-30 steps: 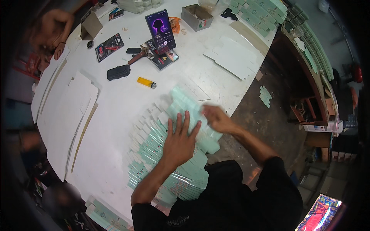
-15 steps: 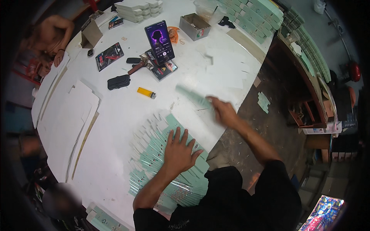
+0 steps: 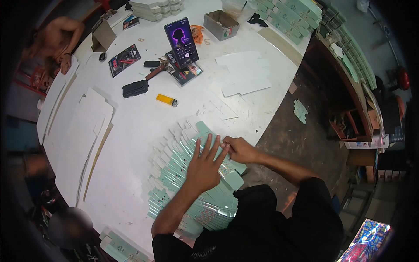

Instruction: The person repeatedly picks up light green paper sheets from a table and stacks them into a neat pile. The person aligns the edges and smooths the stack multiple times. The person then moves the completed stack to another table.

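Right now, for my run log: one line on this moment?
left hand: flat on fanned green cartons | right hand: at fan's edge | surface: white table

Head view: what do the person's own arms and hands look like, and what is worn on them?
Both forearms are bare. The left hand and right hand are bare too: no gloves, and no ring, watch or band shows. Short black sleeves of a black shirt cover the upper arms. No markings can be made out.

left hand [image 3: 204, 168] flat on fanned cards [image 3: 183, 174]
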{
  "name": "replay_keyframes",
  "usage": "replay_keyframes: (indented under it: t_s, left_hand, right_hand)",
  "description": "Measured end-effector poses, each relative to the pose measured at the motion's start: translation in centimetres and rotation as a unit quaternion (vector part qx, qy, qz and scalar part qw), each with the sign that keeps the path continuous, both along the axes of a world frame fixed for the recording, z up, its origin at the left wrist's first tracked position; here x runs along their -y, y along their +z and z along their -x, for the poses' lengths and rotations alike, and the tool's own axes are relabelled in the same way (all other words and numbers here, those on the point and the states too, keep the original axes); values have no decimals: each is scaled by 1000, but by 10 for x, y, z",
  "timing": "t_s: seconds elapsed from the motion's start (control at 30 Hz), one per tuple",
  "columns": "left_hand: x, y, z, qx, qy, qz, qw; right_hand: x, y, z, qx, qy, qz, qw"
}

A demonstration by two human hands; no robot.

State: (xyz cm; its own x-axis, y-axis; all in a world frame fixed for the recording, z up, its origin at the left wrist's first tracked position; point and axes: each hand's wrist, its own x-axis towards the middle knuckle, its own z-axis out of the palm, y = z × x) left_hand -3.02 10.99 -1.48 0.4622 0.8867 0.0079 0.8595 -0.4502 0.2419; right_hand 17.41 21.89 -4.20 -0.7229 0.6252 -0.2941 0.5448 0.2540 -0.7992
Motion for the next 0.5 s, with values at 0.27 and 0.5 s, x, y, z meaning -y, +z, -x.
replay_keyframes:
  t_s: [0.27,0.5]
  left_hand:
    - [-2,18,2,46,27,153,987]
    - [3,2,9,152,50,85,983]
  right_hand:
    - [-148,-4,-78,111,-98,-488,860]
    - [-59,-5,-23,-64,-54,-336,938]
